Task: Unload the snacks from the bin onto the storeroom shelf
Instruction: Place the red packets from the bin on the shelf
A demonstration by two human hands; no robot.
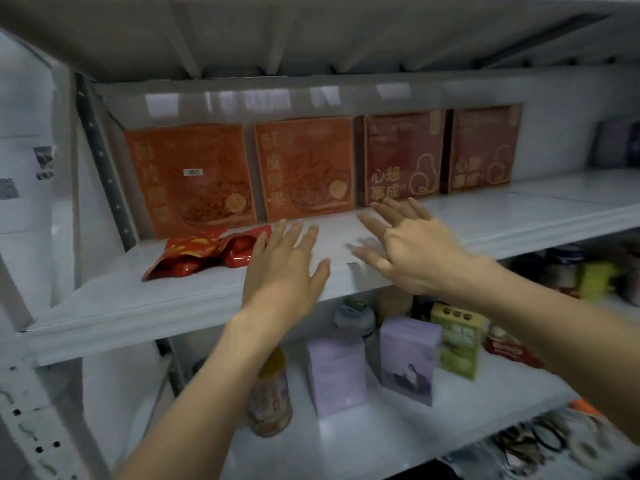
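Currently left hand point(287, 268), right hand point(412, 251) spread empty above shelf point(173, 299); snack bag point(201, 254) beside left; boxes point(304, 168) behind.

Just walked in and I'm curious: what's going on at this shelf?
A person is stocking a white shelf. Both hands are open and empty above it: the left hand is next to shiny red snack bags lying at the front left, and the right hand is further right. Two orange boxes and two dark red boxes stand along the back.

shelf point(138, 306) | front left: red snack bag point(199, 254), flat | back: two orange boxes point(190, 178), two maroon boxes point(403, 157), upright
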